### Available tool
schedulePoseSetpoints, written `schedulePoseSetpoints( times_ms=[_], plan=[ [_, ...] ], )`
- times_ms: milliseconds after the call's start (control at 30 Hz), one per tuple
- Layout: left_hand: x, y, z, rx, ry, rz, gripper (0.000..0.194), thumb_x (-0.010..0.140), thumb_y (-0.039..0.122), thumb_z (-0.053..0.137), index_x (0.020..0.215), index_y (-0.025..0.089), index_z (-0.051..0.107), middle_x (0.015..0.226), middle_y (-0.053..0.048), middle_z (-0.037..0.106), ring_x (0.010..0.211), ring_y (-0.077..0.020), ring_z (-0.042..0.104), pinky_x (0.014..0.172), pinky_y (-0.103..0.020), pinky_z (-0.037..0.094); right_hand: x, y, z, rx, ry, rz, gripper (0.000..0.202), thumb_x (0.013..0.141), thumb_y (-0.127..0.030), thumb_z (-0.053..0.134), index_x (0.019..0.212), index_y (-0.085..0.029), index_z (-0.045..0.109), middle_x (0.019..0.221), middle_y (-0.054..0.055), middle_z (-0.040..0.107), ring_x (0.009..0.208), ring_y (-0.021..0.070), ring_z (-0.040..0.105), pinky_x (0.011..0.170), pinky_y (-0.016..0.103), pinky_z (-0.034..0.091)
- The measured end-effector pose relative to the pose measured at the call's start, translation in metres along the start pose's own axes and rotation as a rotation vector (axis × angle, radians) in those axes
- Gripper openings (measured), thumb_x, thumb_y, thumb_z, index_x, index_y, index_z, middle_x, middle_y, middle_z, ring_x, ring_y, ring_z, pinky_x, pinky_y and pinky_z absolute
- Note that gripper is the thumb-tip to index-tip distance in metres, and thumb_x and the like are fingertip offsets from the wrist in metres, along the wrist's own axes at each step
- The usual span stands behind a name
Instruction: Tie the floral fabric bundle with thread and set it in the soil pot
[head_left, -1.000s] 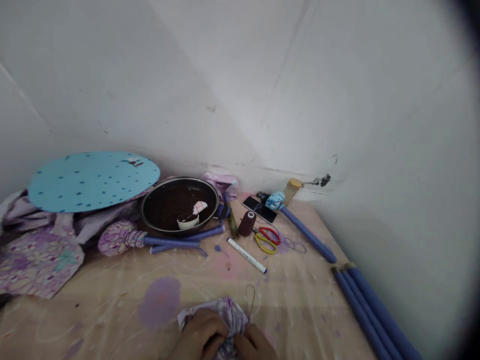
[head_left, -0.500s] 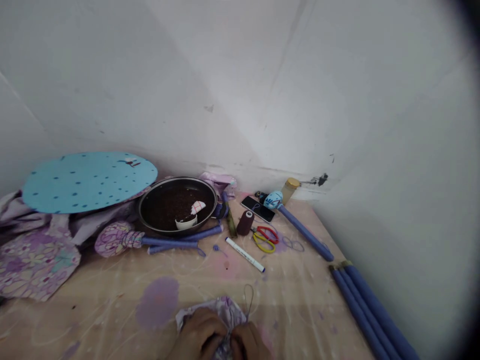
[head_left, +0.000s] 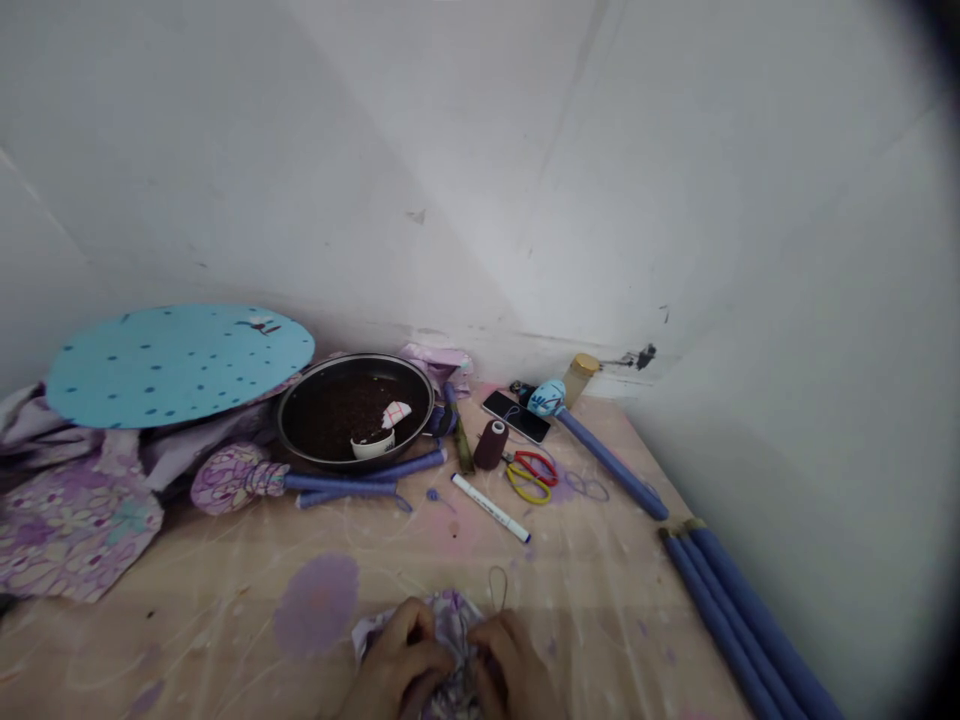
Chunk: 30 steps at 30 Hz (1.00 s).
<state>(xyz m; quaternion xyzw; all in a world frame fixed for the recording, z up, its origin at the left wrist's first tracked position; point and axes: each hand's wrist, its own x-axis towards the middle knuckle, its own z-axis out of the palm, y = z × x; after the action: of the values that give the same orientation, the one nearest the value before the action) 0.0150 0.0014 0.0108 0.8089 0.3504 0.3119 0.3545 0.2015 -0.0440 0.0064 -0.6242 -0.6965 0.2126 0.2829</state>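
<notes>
A crumpled piece of purple-and-white floral cloth [head_left: 454, 622] lies at the near edge of the table, gathered between both hands. My left hand [head_left: 405, 660] is closed on its left side, fingers bent and pinching the fabric. From the right, my right hand [head_left: 510, 665] also grips the gathered cloth with curled fingers. A thin loop of cord [head_left: 498, 588] sticks up from beside the right fingers. What lies under the fingertips is hidden.
Ahead lie a white marker [head_left: 490, 508], scissors [head_left: 531, 476], a thread spool [head_left: 491, 446], and a phone [head_left: 517, 415]. A dark pan [head_left: 280, 415] stands at the back beside a blue dotted oval board [head_left: 180, 365]. Blue wrapped sticks [head_left: 742, 620] are at the right edge.
Both hands have risen slightly and their fingers have shifted on the cloth. The right hand has moved a little to the right, and more gathered fabric shows between them.
</notes>
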Motion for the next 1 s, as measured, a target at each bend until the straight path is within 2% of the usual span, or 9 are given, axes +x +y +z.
schedulePoseSetpoints(
  times_ms=[100, 200, 333, 533, 633, 733, 867, 933, 1000],
  plan=[
    [-0.002, -0.002, 0.001, 0.03, -0.036, -0.003, 0.019, 0.093, 0.015, 0.053, 0.079, 0.019, 0.065, 0.08, -0.001, 0.049, 0.073, -0.014, 0.054, 0.065, -0.02, 0.044, 0.022, -0.009, -0.02, 0.118, -0.174, -0.029, 0.019, 0.081, -0.009, 0.051, 0.083, -0.018, 0.068, 0.082, 0.004, 0.062, 0.077, 0.016, 0.064, 0.069, 0.021, 0.046],
    [-0.005, -0.004, 0.002, 0.044, -0.029, 0.026, 0.02, 0.093, 0.015, 0.051, 0.08, 0.019, 0.066, 0.08, -0.001, 0.05, 0.073, -0.0144, 0.053, 0.064, -0.02, 0.043, 0.042, -0.02, -0.028, 0.174, -0.364, 0.053, 0.021, 0.076, -0.006, 0.051, 0.074, -0.017, 0.068, 0.072, 0.001, 0.061, 0.073, 0.0158, 0.06, 0.068, 0.022, 0.041],
    [-0.008, -0.005, 0.006, 0.052, 0.035, 0.02, 0.019, 0.092, 0.019, 0.053, 0.08, 0.021, 0.068, 0.078, -0.001, 0.052, 0.072, -0.0152, 0.052, 0.062, -0.02, 0.043, 0.06, -0.019, -0.026, 0.24, -0.55, 0.029, 0.021, 0.071, -0.004, 0.051, 0.059, -0.017, 0.062, 0.054, -0.007, 0.044, 0.055, 0.0105, 0.045, 0.054, 0.019, 0.033],
    [-0.01, -0.005, 0.008, 0.025, 0.07, -0.071, 0.014, 0.089, 0.025, 0.059, 0.081, 0.024, 0.07, 0.075, 0.001, 0.053, 0.07, -0.015, 0.053, 0.061, -0.02, 0.044, 0.078, 0.001, -0.02, 0.393, -0.815, 0.028, 0.018, 0.069, -0.003, 0.05, 0.068, -0.017, 0.062, 0.056, -0.009, 0.045, 0.05, 0.0071, 0.039, 0.046, 0.014, 0.033],
    [-0.01, -0.005, 0.008, 0.04, 0.067, -0.03, 0.017, 0.091, 0.025, 0.057, 0.081, 0.023, 0.07, 0.075, 0.0, 0.054, 0.071, -0.0153, 0.053, 0.062, -0.02, 0.045, 0.079, 0.001, -0.019, 0.389, -0.807, 0.028, 0.016, 0.068, -0.002, 0.052, 0.067, -0.017, 0.06, 0.055, -0.01, 0.045, 0.05, 0.0072, 0.04, 0.047, 0.014, 0.033],
    [-0.009, -0.006, 0.007, 0.055, 0.057, 0.043, 0.022, 0.094, 0.023, 0.053, 0.078, 0.021, 0.069, 0.075, -0.002, 0.054, 0.073, -0.0157, 0.054, 0.062, -0.02, 0.045, 0.075, -0.009, -0.019, 0.328, -0.691, 0.018, 0.016, 0.068, -0.002, 0.054, 0.064, -0.017, 0.057, 0.057, -0.008, 0.045, 0.054, 0.0092, 0.042, 0.052, 0.018, 0.032],
    [-0.007, -0.004, 0.002, 0.049, 0.007, 0.069, 0.021, 0.095, 0.019, 0.052, 0.08, 0.019, 0.067, 0.078, -0.003, 0.056, 0.075, -0.0157, 0.057, 0.066, -0.02, 0.046, 0.065, -0.021, -0.021, 0.276, -0.499, 0.046, 0.014, 0.078, -0.006, 0.049, 0.074, -0.018, 0.055, 0.072, -0.003, 0.051, 0.071, 0.0147, 0.048, 0.069, 0.026, 0.036],
    [-0.006, -0.003, 0.0, 0.05, -0.01, 0.055, 0.02, 0.095, 0.018, 0.052, 0.08, 0.018, 0.066, 0.079, -0.003, 0.057, 0.075, -0.0154, 0.058, 0.067, -0.02, 0.047, 0.062, -0.022, -0.021, 0.299, -0.456, 0.074, 0.013, 0.082, -0.008, 0.047, 0.077, -0.019, 0.053, 0.077, -0.001, 0.052, 0.076, 0.0161, 0.049, 0.073, 0.028, 0.038],
    [-0.006, -0.003, 0.0, 0.052, -0.018, 0.046, 0.021, 0.095, 0.017, 0.052, 0.08, 0.018, 0.066, 0.079, -0.003, 0.057, 0.075, -0.0152, 0.058, 0.066, -0.02, 0.046, 0.06, -0.018, -0.02, 0.365, -0.47, 0.113, 0.012, 0.085, -0.012, 0.045, 0.078, -0.02, 0.051, 0.073, -0.002, 0.051, 0.07, 0.0148, 0.051, 0.067, 0.025, 0.04]
  ],
)
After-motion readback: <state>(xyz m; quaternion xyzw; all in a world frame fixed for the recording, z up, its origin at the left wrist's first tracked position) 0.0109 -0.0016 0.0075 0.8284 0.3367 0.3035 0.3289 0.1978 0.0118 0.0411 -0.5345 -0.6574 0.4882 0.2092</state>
